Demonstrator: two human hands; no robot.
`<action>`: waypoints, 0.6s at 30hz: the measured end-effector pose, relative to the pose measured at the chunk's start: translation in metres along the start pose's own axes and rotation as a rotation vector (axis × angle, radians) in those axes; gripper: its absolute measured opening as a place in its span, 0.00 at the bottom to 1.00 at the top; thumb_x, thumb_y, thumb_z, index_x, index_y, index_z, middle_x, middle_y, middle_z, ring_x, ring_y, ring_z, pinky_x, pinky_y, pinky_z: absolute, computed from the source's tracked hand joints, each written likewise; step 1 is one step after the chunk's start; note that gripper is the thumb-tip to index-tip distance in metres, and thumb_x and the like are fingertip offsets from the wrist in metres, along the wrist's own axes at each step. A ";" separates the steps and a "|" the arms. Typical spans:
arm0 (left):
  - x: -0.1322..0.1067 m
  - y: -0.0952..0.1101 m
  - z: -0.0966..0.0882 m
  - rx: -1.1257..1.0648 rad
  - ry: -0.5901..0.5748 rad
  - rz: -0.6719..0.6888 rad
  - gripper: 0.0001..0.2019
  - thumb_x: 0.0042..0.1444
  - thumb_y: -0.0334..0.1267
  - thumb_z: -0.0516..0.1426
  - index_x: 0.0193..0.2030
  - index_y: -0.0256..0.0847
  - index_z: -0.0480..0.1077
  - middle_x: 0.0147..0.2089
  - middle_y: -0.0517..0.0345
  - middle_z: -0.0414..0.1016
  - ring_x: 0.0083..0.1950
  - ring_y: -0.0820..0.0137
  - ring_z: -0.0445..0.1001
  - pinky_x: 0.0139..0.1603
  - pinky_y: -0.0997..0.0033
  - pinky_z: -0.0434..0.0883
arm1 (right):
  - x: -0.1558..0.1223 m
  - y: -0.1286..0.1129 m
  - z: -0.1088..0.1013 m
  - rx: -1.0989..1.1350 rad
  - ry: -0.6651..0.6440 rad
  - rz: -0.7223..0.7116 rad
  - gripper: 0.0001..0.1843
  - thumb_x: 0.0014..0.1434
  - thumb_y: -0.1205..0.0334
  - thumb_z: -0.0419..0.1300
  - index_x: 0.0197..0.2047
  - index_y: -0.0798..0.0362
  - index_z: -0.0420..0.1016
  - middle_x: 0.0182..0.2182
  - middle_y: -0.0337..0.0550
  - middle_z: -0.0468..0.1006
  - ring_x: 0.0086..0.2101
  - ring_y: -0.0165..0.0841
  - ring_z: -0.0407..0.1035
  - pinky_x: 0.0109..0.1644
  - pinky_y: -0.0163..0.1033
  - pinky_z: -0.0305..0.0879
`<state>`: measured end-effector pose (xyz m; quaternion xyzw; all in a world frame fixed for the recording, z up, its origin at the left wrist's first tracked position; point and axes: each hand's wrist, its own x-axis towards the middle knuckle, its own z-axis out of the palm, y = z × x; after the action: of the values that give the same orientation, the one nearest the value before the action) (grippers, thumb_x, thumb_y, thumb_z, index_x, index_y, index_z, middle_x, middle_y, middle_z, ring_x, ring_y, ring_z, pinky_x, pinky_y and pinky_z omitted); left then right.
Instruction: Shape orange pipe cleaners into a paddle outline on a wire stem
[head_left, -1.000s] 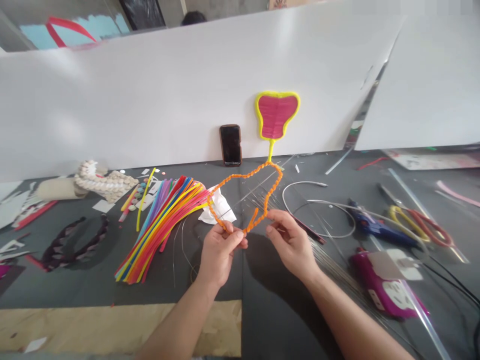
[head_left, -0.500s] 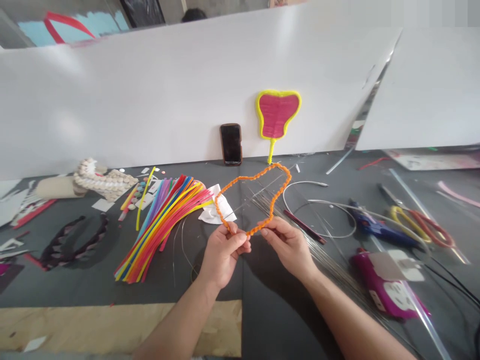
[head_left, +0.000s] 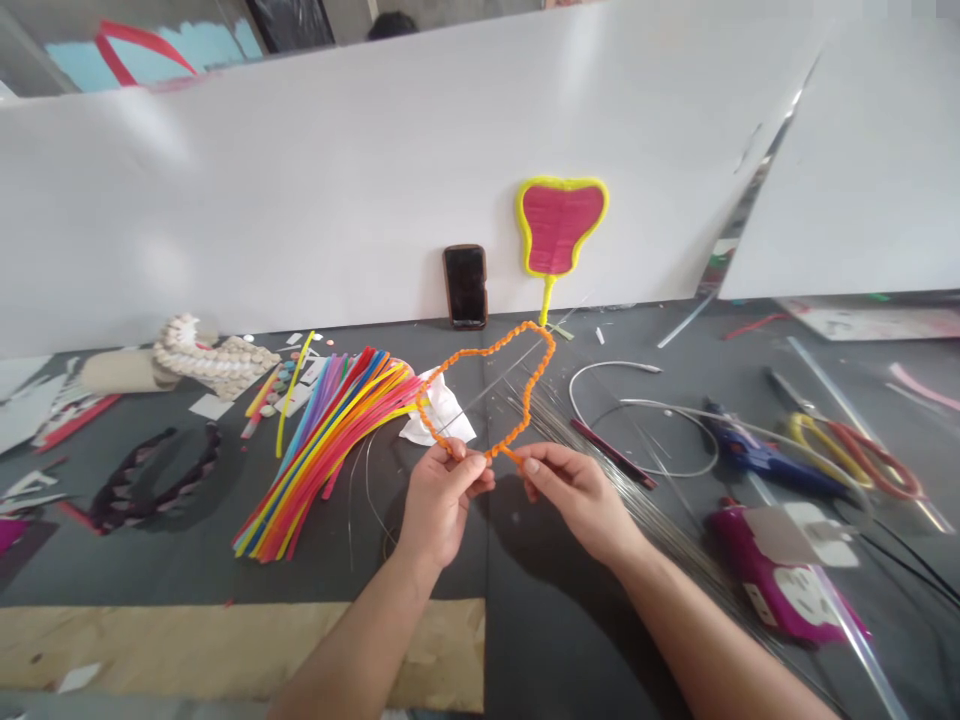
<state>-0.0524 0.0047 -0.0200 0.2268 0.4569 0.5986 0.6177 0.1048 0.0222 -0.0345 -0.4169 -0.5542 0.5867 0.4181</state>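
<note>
An orange twisted loop (head_left: 534, 385), which looks like wrapped pipe cleaner, is held up over the dark table. My left hand (head_left: 442, 500) pinches its lower left side between thumb and fingers. With thumb and forefinger, my right hand (head_left: 574, 490) grips a short orange end at the lower right. Behind the loop, a pink fan shape with a yellow fuzzy rim and handle (head_left: 564, 230) leans on the white board. To the left of my hands lies a bundle of coloured pipe cleaners (head_left: 322, 455), beside a crumpled white paper (head_left: 450, 415).
A phone (head_left: 466, 285) leans on the white board (head_left: 300, 200). On the right lie thin wires (head_left: 645, 530), a blue glue gun (head_left: 772, 460), scissors (head_left: 862, 450) and a purple power socket (head_left: 787, 580). A dark braided band (head_left: 150, 480) and a cardboard tube (head_left: 124, 370) are at left.
The orange loop has shifted a little left and changed its tilt. My right hand now holds an orange end drawn slightly away from the loop; my left hand keeps its pinch.
</note>
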 end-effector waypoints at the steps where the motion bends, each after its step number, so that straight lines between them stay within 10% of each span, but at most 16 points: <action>1: 0.000 0.000 0.000 0.008 -0.001 0.004 0.14 0.43 0.32 0.64 0.29 0.40 0.61 0.25 0.67 0.69 0.26 0.78 0.71 0.30 0.79 0.70 | 0.000 0.000 -0.001 0.077 -0.034 0.029 0.13 0.59 0.54 0.56 0.40 0.53 0.75 0.24 0.39 0.72 0.25 0.29 0.66 0.30 0.36 0.65; 18: -0.004 -0.007 0.003 0.189 -0.004 0.108 0.13 0.44 0.33 0.64 0.28 0.40 0.61 0.24 0.66 0.71 0.24 0.77 0.72 0.32 0.76 0.70 | 0.002 0.003 -0.002 -0.427 0.205 -0.533 0.09 0.60 0.67 0.55 0.38 0.47 0.75 0.34 0.44 0.75 0.34 0.34 0.71 0.37 0.39 0.68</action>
<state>-0.0458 0.0004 -0.0237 0.3094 0.4972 0.5848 0.5613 0.1062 0.0243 -0.0379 -0.3922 -0.7089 0.2831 0.5133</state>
